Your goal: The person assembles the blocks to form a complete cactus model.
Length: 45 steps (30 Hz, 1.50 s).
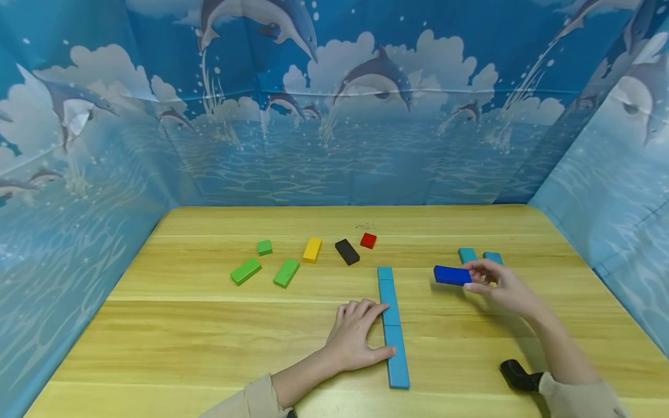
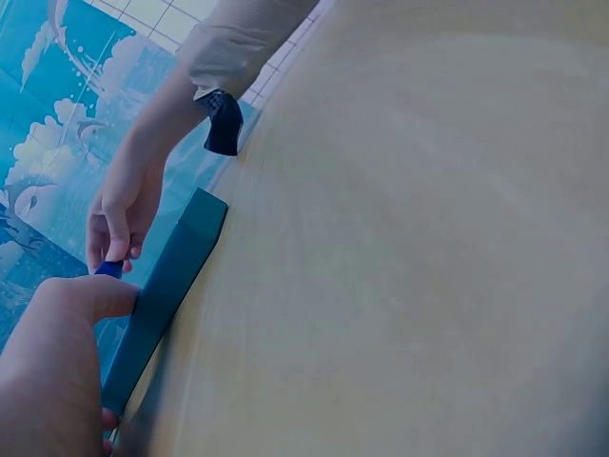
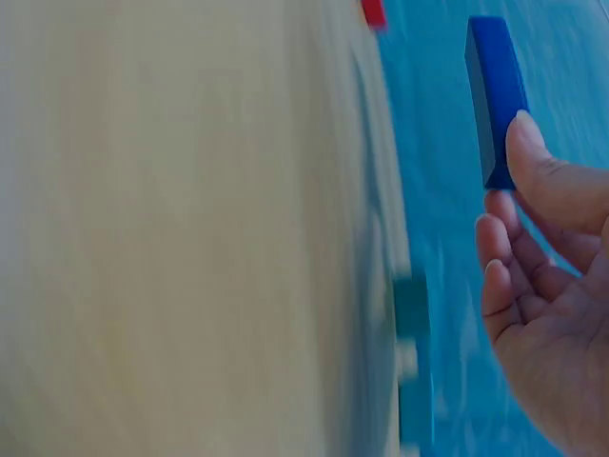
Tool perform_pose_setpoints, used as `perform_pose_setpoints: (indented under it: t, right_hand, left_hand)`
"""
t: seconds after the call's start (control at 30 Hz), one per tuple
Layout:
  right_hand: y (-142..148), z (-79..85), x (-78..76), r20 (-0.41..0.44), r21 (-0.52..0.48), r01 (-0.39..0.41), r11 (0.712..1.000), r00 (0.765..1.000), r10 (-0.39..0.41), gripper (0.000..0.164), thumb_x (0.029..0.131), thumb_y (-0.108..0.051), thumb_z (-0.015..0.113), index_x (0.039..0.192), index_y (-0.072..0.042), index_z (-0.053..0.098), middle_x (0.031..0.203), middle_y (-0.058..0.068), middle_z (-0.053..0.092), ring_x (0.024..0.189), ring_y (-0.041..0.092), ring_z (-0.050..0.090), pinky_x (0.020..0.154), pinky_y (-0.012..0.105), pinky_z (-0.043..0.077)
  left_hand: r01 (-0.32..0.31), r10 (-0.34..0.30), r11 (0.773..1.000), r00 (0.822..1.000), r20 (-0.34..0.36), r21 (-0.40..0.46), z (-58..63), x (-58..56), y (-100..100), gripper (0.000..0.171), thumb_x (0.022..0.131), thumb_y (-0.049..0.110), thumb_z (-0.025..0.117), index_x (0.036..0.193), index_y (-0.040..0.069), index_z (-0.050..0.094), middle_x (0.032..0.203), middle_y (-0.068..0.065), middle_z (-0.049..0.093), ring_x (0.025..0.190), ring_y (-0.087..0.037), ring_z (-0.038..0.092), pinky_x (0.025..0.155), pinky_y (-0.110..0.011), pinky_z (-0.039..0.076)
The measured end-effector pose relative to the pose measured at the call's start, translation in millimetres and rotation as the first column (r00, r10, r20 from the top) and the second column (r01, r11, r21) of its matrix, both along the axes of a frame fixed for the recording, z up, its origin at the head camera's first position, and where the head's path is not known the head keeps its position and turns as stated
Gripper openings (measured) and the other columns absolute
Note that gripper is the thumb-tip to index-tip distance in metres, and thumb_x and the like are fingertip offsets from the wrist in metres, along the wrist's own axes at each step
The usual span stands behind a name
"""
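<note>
A straight row of light blue blocks [image 1: 393, 316] runs front to back on the table, its pieces laid end to end. My left hand [image 1: 355, 342] rests along the row's left side, thumb and index finger spread apart and touching it. In the left wrist view, the thumb meets the side of the row [image 2: 176, 290]. Right of the row, my right hand [image 1: 503, 288] pinches a dark blue block [image 1: 449, 276] by one end, above the table. The right wrist view shows the thumb on that block [image 3: 497, 95]. Two light blue blocks [image 1: 467, 254] lie just behind this hand, partly covered by it.
Farther back lie a red block [image 1: 368, 240], a black block [image 1: 347, 252], a yellow block [image 1: 312, 250] and several green blocks [image 1: 286, 273]. A dolphin-print curtain [image 1: 334, 157] encloses the wooden table [image 1: 209, 342] at the back and sides. A black device [image 1: 517, 376] sits at the right wrist.
</note>
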State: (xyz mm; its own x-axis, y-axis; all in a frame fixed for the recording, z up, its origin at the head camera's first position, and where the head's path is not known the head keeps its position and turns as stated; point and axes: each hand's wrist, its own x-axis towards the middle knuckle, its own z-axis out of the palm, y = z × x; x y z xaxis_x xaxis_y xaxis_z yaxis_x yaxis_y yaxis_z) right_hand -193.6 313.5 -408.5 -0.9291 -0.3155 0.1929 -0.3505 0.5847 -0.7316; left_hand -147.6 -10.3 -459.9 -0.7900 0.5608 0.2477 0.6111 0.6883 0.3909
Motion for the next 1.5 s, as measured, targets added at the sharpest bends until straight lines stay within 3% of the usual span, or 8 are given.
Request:
perform_pose_setpoints:
  t: [0.13,0.27,0.5,1.0,1.5]
  right_hand:
    - [-22,-5.3,0.6,0.053,-0.019,-0.056,0.998,0.997,0.057,0.027,0.085,-0.006,0.063,0.109,0.003,0.056,0.086,0.007,0.050,0.072,0.010,0.045,0.060,0.024,0.040]
    - [-37,-13.7,2.0,0.121,-0.025,-0.060,0.998,0.991,0.063,0.027,0.084,-0.008,0.064,0.109,0.001,0.056,0.086,0.008,0.050,0.073,0.012,0.045,0.060,0.024,0.039]
    - [-54,-23.2,4.7,0.104,-0.041,-0.056,0.998,0.993,0.060,0.026,0.082,-0.007,0.067,0.105,0.001,0.058,0.083,0.007,0.052,0.070,0.011,0.046,0.058,0.023,0.039]
    - [-64,-24.4,4.5,0.155,-0.045,-0.048,0.998,0.986,0.055,0.030,0.079,-0.007,0.070,0.106,0.001,0.059,0.086,0.007,0.052,0.073,0.012,0.044,0.062,0.022,0.039]
    - [-66,-23.5,4.7,0.142,-0.008,-0.072,0.997,0.987,0.072,0.031,0.078,-0.009,0.071,0.106,-0.001,0.059,0.082,0.005,0.050,0.072,0.012,0.043,0.060,0.022,0.037]
  left_hand:
    - [-0.001,0.001,1.000,1.000,0.007,0.003,1.1,0.6,0,0.072,0.077,0.060,0.055,0.137,0.023,0.040,0.122,0.003,0.045,0.100,-0.013,0.039,0.083,-0.032,0.027]
    - [-0.003,0.003,1.000,1.000,0.008,-0.002,1.6,0.5,0,0.073,0.077,0.060,0.054,0.137,0.023,0.039,0.122,0.004,0.045,0.100,-0.013,0.039,0.084,-0.032,0.027]
    - [-0.009,0.009,1.000,1.000,0.005,-0.003,0.9,0.3,0,0.073,0.077,0.061,0.055,0.137,0.024,0.039,0.121,0.004,0.046,0.100,-0.013,0.039,0.084,-0.032,0.027]
    - [-0.006,0.006,1.000,1.000,0.031,-0.003,3.5,0.4,1,0.072,0.077,0.060,0.055,0.137,0.023,0.040,0.122,0.004,0.045,0.101,-0.013,0.039,0.084,-0.033,0.027]
    - [-0.007,0.007,1.000,0.999,0.036,0.003,4.1,0.9,1,0.072,0.077,0.060,0.056,0.137,0.023,0.040,0.122,0.004,0.046,0.101,-0.013,0.039,0.084,-0.033,0.028]
